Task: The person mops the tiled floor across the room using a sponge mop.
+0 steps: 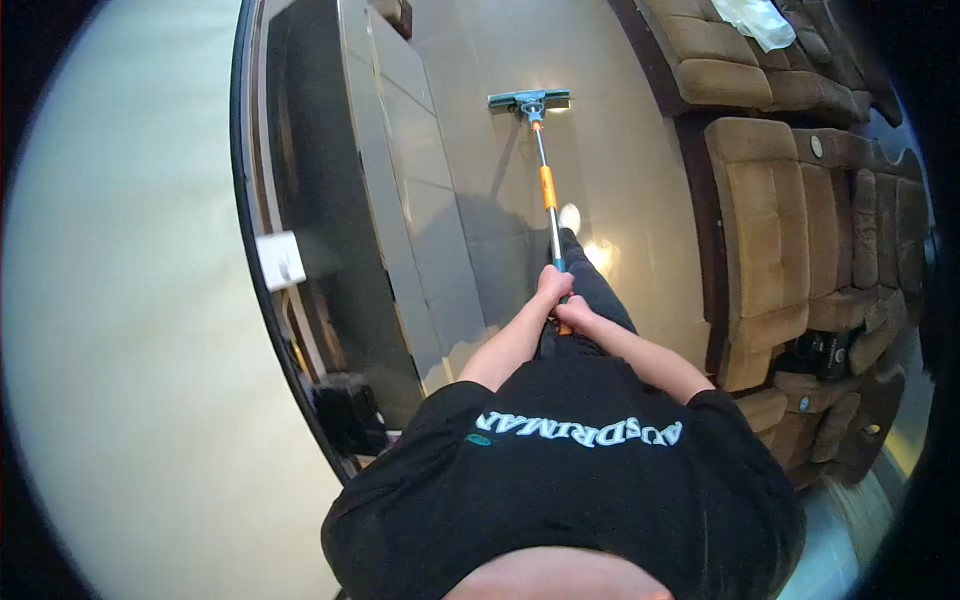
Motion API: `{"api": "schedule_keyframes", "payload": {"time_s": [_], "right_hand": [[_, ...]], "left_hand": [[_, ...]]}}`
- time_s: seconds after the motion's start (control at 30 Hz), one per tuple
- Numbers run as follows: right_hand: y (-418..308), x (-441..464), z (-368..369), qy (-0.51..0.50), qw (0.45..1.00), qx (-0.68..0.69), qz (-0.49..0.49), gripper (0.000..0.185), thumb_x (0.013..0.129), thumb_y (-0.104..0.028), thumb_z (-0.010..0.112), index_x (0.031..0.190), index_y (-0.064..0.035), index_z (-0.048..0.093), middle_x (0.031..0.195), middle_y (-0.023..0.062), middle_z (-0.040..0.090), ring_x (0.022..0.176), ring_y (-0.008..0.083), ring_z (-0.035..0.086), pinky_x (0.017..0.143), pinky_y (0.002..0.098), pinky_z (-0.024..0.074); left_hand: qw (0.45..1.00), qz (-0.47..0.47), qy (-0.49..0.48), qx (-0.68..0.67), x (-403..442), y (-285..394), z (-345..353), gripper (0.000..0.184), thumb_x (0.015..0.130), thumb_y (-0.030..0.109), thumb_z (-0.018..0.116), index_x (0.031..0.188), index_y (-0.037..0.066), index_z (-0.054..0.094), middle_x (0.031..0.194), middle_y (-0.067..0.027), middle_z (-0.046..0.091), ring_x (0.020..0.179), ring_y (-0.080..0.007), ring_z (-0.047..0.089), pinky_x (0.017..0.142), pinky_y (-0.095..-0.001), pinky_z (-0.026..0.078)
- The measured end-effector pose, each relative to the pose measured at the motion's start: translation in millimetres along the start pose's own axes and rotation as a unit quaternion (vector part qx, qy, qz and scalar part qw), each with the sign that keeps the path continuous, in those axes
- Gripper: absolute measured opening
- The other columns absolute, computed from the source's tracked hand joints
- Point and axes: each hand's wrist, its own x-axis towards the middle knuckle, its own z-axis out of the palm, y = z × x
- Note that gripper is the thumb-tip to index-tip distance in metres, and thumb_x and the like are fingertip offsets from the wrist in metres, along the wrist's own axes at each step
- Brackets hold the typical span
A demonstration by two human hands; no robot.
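the blue-headed flat mop with silver-and-orange tubular pole (548, 187) extends forward and slightly left over the gray floor (625, 150), left hand (554, 284) closed around it nearer the head, right hand (574, 313) closed behind.

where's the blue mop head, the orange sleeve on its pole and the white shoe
Blue mop head (529, 99): head view, middle of the crossbar
Orange sleeve (548, 188): head view, middle of its length
White shoe (570, 217): head view, middle of the visible part

White lettering (580, 430) on the black T-shirt (600, 500) appears to read "AUSDRIMAN". The round seat badge (816, 146) is too small to read.
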Motion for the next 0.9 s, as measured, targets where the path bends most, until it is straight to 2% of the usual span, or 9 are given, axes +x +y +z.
{"api": "schedule_keyframes", "payload": {"time_s": [0.13, 0.4, 0.5, 0.57, 0.6, 0.7, 0.77, 0.83, 0.9], "right_hand": [[-97, 39, -30, -0.036, 0.999, -0.004, 0.037, 0.028, 0.067, -0.008, 0.063, 0.087, 0.0080, 0.049, 0.061, 0.0097, 0.054, 0.046, 0.0187, 0.053, 0.039, 0.0299, 0.0436], [-215, 161, -83, -0.034, 0.992, -0.116, 0.023, 0.036, 0.064, -0.015, 0.067, 0.093, -0.0041, 0.049, 0.064, 0.0037, 0.053, 0.050, 0.0138, 0.051, 0.044, 0.0285, 0.0415], [-347, 113, -90, 0.013, 0.994, -0.106, 0.036, 0.038, 0.064, -0.015, 0.067, 0.096, -0.0037, 0.049, 0.066, 0.0048, 0.055, 0.051, 0.0139, 0.052, 0.043, 0.0285, 0.0412], [-348, 205, -110, 0.009, 0.980, -0.190, 0.064, 0.038, 0.065, -0.016, 0.066, 0.096, -0.0031, 0.049, 0.065, 0.0046, 0.055, 0.051, 0.0138, 0.052, 0.043, 0.0282, 0.0412], [-406, 200, -113, -0.025, 0.995, -0.098, 0.013, 0.034, 0.066, -0.018, 0.065, 0.093, -0.0027, 0.051, 0.066, 0.0041, 0.055, 0.052, 0.0139, 0.052, 0.044, 0.0286, 0.0411], [-462, 291, -135, 0.061, 0.984, -0.168, -0.002, 0.027, 0.068, -0.016, 0.064, 0.089, -0.0034, 0.054, 0.069, 0.0030, 0.057, 0.058, 0.0123, 0.053, 0.049, 0.0289, 0.0422], [-477, 328, -149, -0.013, 0.987, -0.159, -0.022, 0.032, 0.069, -0.022, 0.064, 0.091, -0.0010, 0.054, 0.074, 0.0044, 0.058, 0.064, 0.0112, 0.053, 0.052, 0.0272, 0.0421], [-600, 225, -136, 0.024, 0.979, -0.200, 0.028, 0.038, 0.068, -0.024, 0.066, 0.093, 0.0023, 0.053, 0.081, 0.0082, 0.058, 0.068, 0.0123, 0.055, 0.054, 0.0279, 0.0439], [-633, 204, -133, 0.000, 0.989, -0.149, 0.014, 0.045, 0.066, -0.026, 0.066, 0.095, 0.0055, 0.050, 0.074, 0.0082, 0.056, 0.063, 0.0136, 0.054, 0.049, 0.0284, 0.0423]], "left_hand": [[0.999, -0.034, 0.003, 0.034, 53, 89, -25, 0.013, 0.063, 0.009, 0.059, 0.062, -0.004, 0.060, 0.059, -0.0131, 0.059, 0.052, -0.0208, 0.059, 0.050, -0.0326, 0.046], [0.998, -0.042, 0.020, 0.050, 133, 251, -78, 0.016, 0.063, 0.010, 0.056, 0.063, -0.005, 0.060, 0.064, -0.0171, 0.061, 0.060, -0.0247, 0.062, 0.056, -0.0355, 0.048], [0.999, -0.042, 0.017, 0.019, 200, 289, -92, 0.017, 0.063, 0.011, 0.055, 0.065, -0.006, 0.060, 0.065, -0.0175, 0.061, 0.062, -0.0256, 0.062, 0.057, -0.0349, 0.048], [0.999, -0.036, 0.018, 0.028, 236, 331, -112, 0.018, 0.063, 0.010, 0.055, 0.070, -0.006, 0.060, 0.066, -0.0165, 0.061, 0.062, -0.0258, 0.062, 0.056, -0.0350, 0.049], [0.998, -0.038, 0.029, 0.033, 274, 358, -124, 0.018, 0.064, 0.010, 0.055, 0.071, -0.006, 0.060, 0.066, -0.0163, 0.061, 0.062, -0.0257, 0.062, 0.055, -0.0349, 0.049], [0.996, -0.010, 0.076, 0.049, 341, 431, -151, 0.017, 0.063, 0.008, 0.055, 0.072, -0.006, 0.059, 0.066, -0.0160, 0.060, 0.060, -0.0242, 0.061, 0.053, -0.0351, 0.048], [0.997, -0.074, 0.003, 0.001, 356, 472, -171, 0.014, 0.063, 0.006, 0.055, 0.070, -0.006, 0.058, 0.065, -0.0152, 0.060, 0.057, -0.0228, 0.060, 0.051, -0.0345, 0.047], [0.996, -0.089, -0.006, -0.013, 338, 520, -198, 0.012, 0.063, 0.005, 0.056, 0.069, -0.005, 0.058, 0.064, -0.0143, 0.059, 0.056, -0.0222, 0.060, 0.050, -0.0340, 0.047], [0.996, -0.090, -0.011, -0.019, 335, 546, -218, 0.011, 0.063, 0.005, 0.056, 0.067, -0.005, 0.058, 0.063, -0.0135, 0.059, 0.055, -0.0217, 0.059, 0.049, -0.0337, 0.047]]}}
